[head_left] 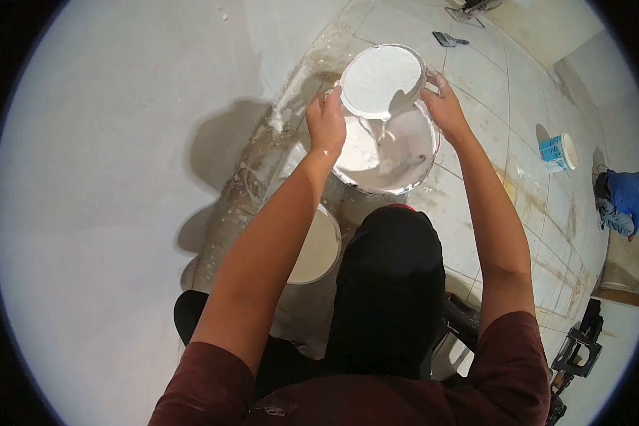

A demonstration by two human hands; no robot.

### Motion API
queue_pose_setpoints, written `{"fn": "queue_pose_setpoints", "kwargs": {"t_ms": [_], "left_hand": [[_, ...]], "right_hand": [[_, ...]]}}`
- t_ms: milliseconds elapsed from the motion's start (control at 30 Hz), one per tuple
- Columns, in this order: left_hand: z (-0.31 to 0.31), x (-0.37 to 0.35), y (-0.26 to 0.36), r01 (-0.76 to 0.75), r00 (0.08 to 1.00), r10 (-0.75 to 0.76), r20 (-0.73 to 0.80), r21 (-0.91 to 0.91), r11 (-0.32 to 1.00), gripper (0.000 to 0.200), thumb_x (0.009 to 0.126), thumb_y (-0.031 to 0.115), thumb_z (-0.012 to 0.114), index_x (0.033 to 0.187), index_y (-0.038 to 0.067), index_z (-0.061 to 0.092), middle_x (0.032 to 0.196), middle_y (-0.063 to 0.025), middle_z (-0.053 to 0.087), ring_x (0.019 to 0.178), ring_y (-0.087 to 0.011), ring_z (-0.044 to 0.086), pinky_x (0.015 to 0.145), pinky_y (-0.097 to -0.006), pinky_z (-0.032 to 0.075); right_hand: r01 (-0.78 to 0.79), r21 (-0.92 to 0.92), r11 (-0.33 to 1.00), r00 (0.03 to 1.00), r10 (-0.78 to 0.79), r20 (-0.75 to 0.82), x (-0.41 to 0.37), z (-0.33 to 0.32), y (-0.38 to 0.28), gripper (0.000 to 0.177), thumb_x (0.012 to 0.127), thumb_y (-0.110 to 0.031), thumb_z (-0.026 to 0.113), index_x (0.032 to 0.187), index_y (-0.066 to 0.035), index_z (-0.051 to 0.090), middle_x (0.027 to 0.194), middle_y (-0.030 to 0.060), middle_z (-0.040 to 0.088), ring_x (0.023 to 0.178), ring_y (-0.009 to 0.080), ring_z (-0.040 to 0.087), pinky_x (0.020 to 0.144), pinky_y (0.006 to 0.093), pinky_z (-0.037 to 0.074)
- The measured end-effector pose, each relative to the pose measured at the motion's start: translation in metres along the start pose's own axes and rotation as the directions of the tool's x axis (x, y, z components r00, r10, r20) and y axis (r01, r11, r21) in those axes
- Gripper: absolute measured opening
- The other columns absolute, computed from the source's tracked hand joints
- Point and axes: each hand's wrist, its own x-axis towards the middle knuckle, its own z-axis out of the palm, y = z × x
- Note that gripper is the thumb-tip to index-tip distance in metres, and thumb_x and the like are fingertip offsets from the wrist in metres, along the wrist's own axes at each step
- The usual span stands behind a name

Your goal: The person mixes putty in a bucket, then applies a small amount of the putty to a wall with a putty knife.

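Observation:
My left hand [326,122] and my right hand [444,106] grip opposite sides of a white bucket [383,79], fingers wrapped round its rim. The round white face of this bucket is tilted towards me. From its lower edge a thick white liquid [385,129] trails into a larger bucket [415,153] standing on the floor beneath. White material lies along the left inside of the larger bucket, and its rim is smeared. Beside my left forearm, partly covered by it, stands another bucket [318,248] with a pale cream surface.
A pale wall [121,142] rises on the left above splattered floor tiles [476,184]. A flat-bladed tool [449,40] lies at the far end. Towards the right are a blue-labelled bucket [557,153], blue clothing with jeans [621,202], and a black object [579,351].

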Motion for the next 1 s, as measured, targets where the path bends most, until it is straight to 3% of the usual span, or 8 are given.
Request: {"fn": "queue_pose_setpoints", "kwargs": {"t_ms": [33,133,233,333,533,733,833,1000], "left_hand": [[0.0,-0.001,0.002,-0.021,0.999,0.02,0.039,0.021,1.0,0.042,0.091,0.024,0.047,0.114,-0.012,0.053,0.113,-0.0165,0.058,0.105,-0.0217,0.055,0.092,-0.0335,0.044],[0.006,-0.002,0.002,-0.148,0.987,0.143,-0.077,-0.059,0.987,0.031,0.088,0.019,0.052,0.097,-0.008,0.063,0.089,-0.0115,0.066,0.084,-0.0161,0.058,0.078,-0.0281,0.043],[0.004,-0.006,0.005,-0.133,0.989,0.127,-0.076,-0.087,0.987,0.032,0.088,0.019,0.051,0.101,-0.008,0.062,0.092,-0.0109,0.065,0.086,-0.0167,0.057,0.08,-0.0277,0.043],[-0.001,-0.006,0.004,-0.037,0.997,0.023,-0.071,-0.19,0.981,0.037,0.089,0.022,0.05,0.106,-0.008,0.06,0.102,-0.0134,0.063,0.096,-0.0197,0.057,0.086,-0.0297,0.043],[-0.01,-0.005,-0.004,0.051,0.993,-0.08,-0.09,-0.293,0.955,0.046,0.09,0.028,0.047,0.116,-0.009,0.054,0.122,-0.0173,0.053,0.115,-0.0253,0.049,0.098,-0.0366,0.04],[-0.013,-0.006,-0.001,0.048,0.991,-0.086,-0.098,-0.337,0.94,0.051,0.089,0.031,0.047,0.121,-0.009,0.05,0.125,-0.0198,0.051,0.12,-0.028,0.047,0.101,-0.0366,0.039],[-0.015,-0.007,0.001,0.066,0.989,-0.107,-0.102,-0.343,0.937,0.053,0.09,0.032,0.047,0.123,-0.009,0.047,0.127,-0.0212,0.05,0.122,-0.0295,0.046,0.102,-0.0369,0.038],[-0.022,-0.007,0.005,0.069,0.987,-0.117,-0.107,-0.378,0.923,0.053,0.09,0.033,0.047,0.124,-0.008,0.047,0.129,-0.0216,0.049,0.122,-0.03,0.046,0.102,-0.0392,0.038]], "right_hand": [[0.033,-0.015,0.999,0.999,-0.033,-0.006,0.0,0.0,0.003,0.057,0.085,-0.019,0.057,0.136,-0.001,0.039,0.136,0.0169,0.045,0.12,0.0259,0.048,0.099,0.0337,0.039],[0.003,0.024,1.0,1.0,-0.003,-0.002,-0.01,0.002,0.001,0.057,0.084,-0.018,0.057,0.136,-0.001,0.038,0.135,0.0167,0.046,0.12,0.0262,0.047,0.1,0.0342,0.038],[0.046,-0.019,0.999,0.999,-0.046,-0.005,-0.017,0.001,-0.005,0.062,0.083,-0.013,0.055,0.139,0.0,0.031,0.138,0.0199,0.043,0.117,0.0301,0.054,0.097,0.0347,0.041],[0.054,-0.064,0.997,0.998,-0.052,0.029,-0.015,0.0,0.0,0.062,0.083,-0.012,0.056,0.139,0.0,0.031,0.138,0.0199,0.042,0.119,0.031,0.052,0.098,0.035,0.041],[0.066,0.134,0.989,0.997,-0.069,0.02,-0.021,0.002,0.006,0.061,0.083,-0.009,0.056,0.138,0.0,0.03,0.138,0.0205,0.042,0.12,0.0315,0.051,0.097,0.0354,0.042],[0.093,0.113,0.989,0.994,-0.098,0.041,-0.025,-0.001,0.003,0.057,0.082,-0.007,0.056,0.134,-0.001,0.034,0.136,0.0192,0.044,0.12,0.0313,0.05,0.097,0.0358,0.042],[0.106,0.137,0.985,0.994,-0.111,0.026,-0.027,0.002,0.004,0.049,0.086,-0.007,0.054,0.133,-0.005,0.038,0.136,0.0148,0.044,0.116,0.026,0.052,0.095,0.0331,0.043],[0.116,0.112,0.987,0.992,-0.12,0.033,-0.027,0.008,-0.003,0.052,0.085,-0.003,0.053,0.134,-0.006,0.037,0.136,0.0151,0.044,0.119,0.0274,0.05,0.094,0.0335,0.044]]}}
